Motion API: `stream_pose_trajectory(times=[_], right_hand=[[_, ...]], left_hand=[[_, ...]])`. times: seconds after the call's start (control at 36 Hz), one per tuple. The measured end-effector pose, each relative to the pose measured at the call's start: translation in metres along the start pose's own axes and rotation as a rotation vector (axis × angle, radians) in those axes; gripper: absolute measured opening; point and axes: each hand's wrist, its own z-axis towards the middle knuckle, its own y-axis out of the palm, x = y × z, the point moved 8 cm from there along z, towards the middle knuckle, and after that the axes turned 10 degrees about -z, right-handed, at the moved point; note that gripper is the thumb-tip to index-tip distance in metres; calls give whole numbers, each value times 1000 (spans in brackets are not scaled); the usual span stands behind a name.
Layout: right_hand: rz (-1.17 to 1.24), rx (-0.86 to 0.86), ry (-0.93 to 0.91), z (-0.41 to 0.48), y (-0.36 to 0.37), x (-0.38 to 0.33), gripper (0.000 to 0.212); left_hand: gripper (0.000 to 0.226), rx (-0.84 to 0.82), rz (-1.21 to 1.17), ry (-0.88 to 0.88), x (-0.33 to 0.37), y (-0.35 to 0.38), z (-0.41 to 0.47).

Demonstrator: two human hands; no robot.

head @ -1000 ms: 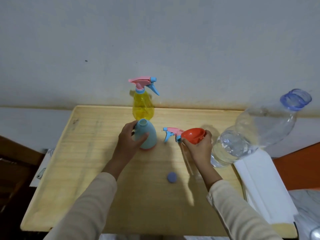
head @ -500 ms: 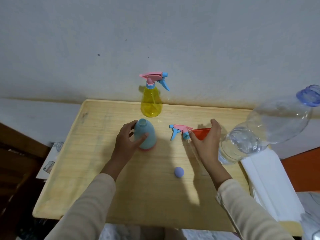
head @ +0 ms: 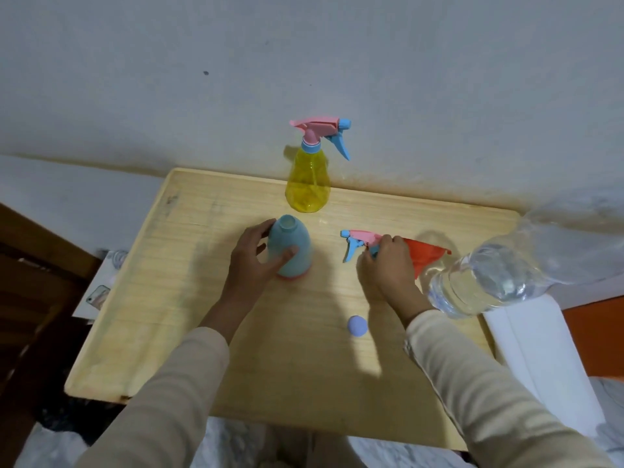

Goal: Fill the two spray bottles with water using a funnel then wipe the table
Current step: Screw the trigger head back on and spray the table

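While the left hand [head: 250, 265] wraps thumb and fingers round the open-necked blue bottle [head: 291, 246], steadying it upright near the middle of the table [head: 162, 315], the right hand [head: 388, 265] lies knuckles-up where the loose spray head [head: 356, 241] meets the orange funnel [head: 427, 256]. Whether it grips either I cannot tell. The blue bottle's turn seems in hand. Its wall is opaque, so the next move is either seating the funnel in the neck or screwing the head on. The yellow spray bottle [head: 308, 187] stands capped at the far edge, and the part-full water bottle [head: 489, 278] is just right of the funnel.
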Motion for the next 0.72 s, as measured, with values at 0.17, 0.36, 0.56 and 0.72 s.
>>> stream_pose_trajectory(times=[0.17,0.36,0.56,0.72], right_hand=[[108,-41,43,0,8,-2,21],[675,37,148,-5,-14,-13,19],[1112,193,58,-3,-80,-46,24],[1240,345,-166,-17,-146,-82,23]], left_hand=[[61,-7,12,-11,-1,0,0],[59,-9,-54,-57,-2,0,0],[69,-34,-104,-98,-8,1,1],[72,-48,-81,-124,-7,3,3]])
